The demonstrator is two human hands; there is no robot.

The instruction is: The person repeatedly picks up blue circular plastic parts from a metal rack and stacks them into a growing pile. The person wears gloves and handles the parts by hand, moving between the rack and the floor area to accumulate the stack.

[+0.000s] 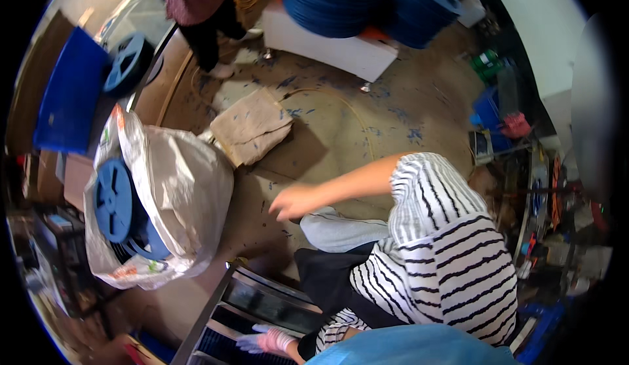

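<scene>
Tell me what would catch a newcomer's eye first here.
Probably the large, crumpled white plastic sack at left, with round blue plastic reels inside, then the tall stacks of round blue discs on the white boxy stand at the top. Right of centre, the black-and-white striped shirt stands out, the bare right hand blurred near the middle.

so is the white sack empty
No, the sack has blue reels showing in its open mouth.

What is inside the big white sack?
Blue reels show in the open mouth of the sack; anything deeper is covered by them and its sides.
</scene>
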